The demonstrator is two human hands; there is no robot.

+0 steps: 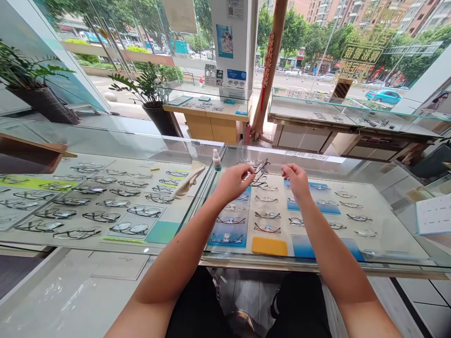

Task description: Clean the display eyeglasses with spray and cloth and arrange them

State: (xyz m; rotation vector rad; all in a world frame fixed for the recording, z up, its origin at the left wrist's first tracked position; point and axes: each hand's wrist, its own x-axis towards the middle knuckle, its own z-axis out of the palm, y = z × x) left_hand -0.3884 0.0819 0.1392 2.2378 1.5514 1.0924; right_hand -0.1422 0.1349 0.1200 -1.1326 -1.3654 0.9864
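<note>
My left hand point(237, 179) is closed on a pair of eyeglasses point(262, 165), held by one side above the glass counter with thumb and fingers. To its right, apart from the glasses, my right hand point(296, 179) has its fingers curled and the tips pressed together. Whatever may be in that pinch is too small to make out. A small white spray bottle point(216, 160) stands on the counter just left of my left hand. Farther left lies a crumpled beige cloth point(189, 181).
Beneath the glass, rows of eyeglasses point(267, 215) lie on display, with a yellow cloth point(269, 246) near the front edge. A brown wooden box-like object point(30, 155) sits at far left, and a white card stand point(434, 213) at far right. Potted plants point(160, 117) stand beyond.
</note>
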